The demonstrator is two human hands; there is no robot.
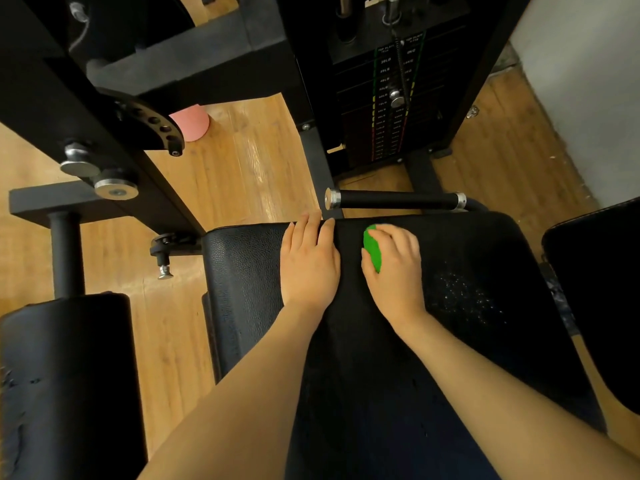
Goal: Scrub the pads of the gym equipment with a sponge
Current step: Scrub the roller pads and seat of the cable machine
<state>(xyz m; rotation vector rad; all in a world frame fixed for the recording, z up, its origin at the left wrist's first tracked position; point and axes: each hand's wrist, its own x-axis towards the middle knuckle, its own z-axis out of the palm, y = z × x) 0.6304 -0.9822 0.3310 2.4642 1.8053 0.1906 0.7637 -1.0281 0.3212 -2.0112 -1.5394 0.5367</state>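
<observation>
A wide black leather seat pad (pixel 242 282) of a gym machine fills the middle of the head view. My left hand (pixel 308 261) lies flat on the pad near its far edge, fingers straight. Just to its right, my right hand (pixel 394 268) grips a green sponge (pixel 372 249) and presses it onto the pad. White specks of foam or dust (pixel 464 299) dot the pad to the right of that hand.
A black handle bar with chrome ends (pixel 394 199) runs just beyond the pad. The weight stack (pixel 391 98) stands behind it. A roller pad (pixel 65 375) sits at lower left, another black pad (pixel 602 289) at right. A pink object (pixel 192 124) lies on the wooden floor.
</observation>
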